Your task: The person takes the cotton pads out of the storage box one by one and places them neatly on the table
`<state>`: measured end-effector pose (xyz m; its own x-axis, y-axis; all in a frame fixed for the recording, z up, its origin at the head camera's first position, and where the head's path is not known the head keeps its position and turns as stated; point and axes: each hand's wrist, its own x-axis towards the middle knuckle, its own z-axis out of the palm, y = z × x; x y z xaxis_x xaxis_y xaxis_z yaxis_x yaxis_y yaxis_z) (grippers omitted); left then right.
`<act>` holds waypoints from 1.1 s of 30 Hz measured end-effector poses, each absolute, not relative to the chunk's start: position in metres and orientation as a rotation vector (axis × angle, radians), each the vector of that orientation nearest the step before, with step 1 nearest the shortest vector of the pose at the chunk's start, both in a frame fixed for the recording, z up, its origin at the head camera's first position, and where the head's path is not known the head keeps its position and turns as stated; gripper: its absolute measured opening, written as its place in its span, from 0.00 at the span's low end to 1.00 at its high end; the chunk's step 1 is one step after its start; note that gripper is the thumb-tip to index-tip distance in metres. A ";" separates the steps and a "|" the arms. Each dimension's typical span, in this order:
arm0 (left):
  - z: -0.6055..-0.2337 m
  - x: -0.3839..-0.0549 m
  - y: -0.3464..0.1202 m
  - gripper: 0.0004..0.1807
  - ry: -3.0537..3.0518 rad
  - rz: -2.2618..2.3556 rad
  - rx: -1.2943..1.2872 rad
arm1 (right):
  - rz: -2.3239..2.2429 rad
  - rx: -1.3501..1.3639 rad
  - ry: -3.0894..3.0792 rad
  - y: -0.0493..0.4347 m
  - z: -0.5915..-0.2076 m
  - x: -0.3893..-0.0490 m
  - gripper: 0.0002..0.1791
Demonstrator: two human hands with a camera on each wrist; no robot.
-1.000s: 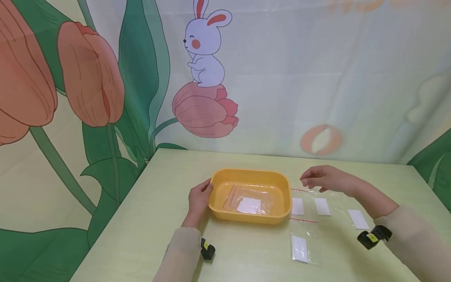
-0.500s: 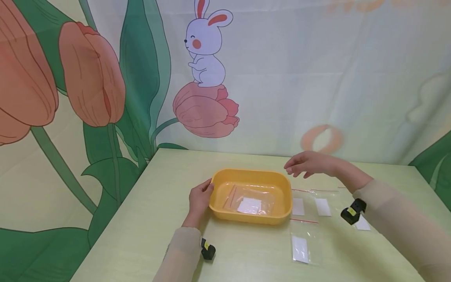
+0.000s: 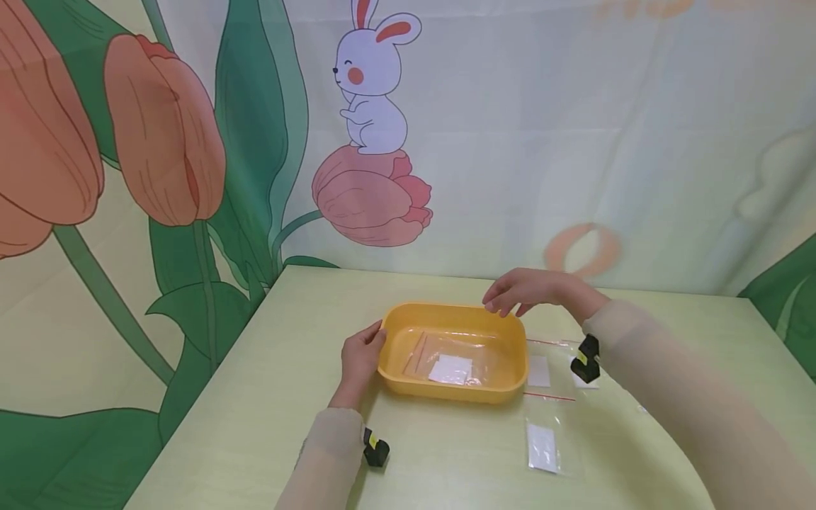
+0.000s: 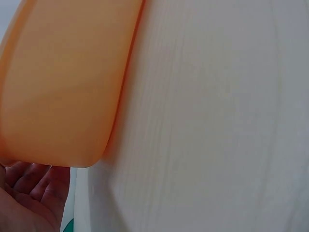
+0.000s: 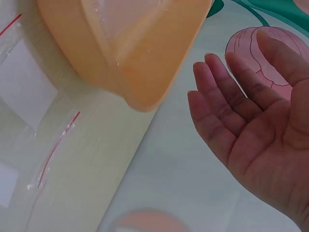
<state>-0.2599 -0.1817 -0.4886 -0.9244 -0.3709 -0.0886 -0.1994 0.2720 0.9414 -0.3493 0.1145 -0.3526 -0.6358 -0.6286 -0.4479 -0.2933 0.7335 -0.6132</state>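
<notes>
A yellow plastic basin (image 3: 455,394) sits on the table, holding clear zip bags (image 3: 479,352) with white cards (image 3: 451,370) in them. My left hand (image 3: 360,361) holds the basin's left end, its thumb up at the rim. In the left wrist view, the fingers (image 4: 41,188) of that hand lie against the outer end wall. Over the basin's far right rim hovers my right hand (image 3: 528,289), with nothing in it. Its fingers are spread and loosely bent, as the right wrist view shows.
Right of the basin lie several clear zip bags with red seals and white cards, including a near bag (image 3: 543,448) and a farther bag (image 3: 538,372). My right forearm covers some of them. A printed cloth (image 3: 484,142) hangs behind the table's far edge.
My right hand has moved left from above the bags to the basin's far right rim. The left hand and basin have stayed in place.
</notes>
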 end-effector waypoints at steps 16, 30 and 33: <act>-0.485 -0.259 -0.181 0.20 -2.392 -1.720 0.555 | -0.617 -0.549 2.189 0.079 -0.377 -0.374 0.26; -0.484 -0.259 -0.181 0.20 -2.396 -1.722 0.568 | -0.591 -0.408 2.121 0.052 -0.403 -0.370 0.25; -0.485 -0.259 -0.181 0.20 -2.393 -1.725 0.570 | -0.573 -0.393 2.113 0.047 -0.406 -0.368 0.25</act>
<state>-0.2587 -0.1813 -0.4845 -0.9191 -0.3791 -0.1078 -0.2221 0.2724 0.9362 -0.3681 0.0469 -0.4065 -0.5575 -0.4748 -0.6810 -0.0655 0.8429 -0.5340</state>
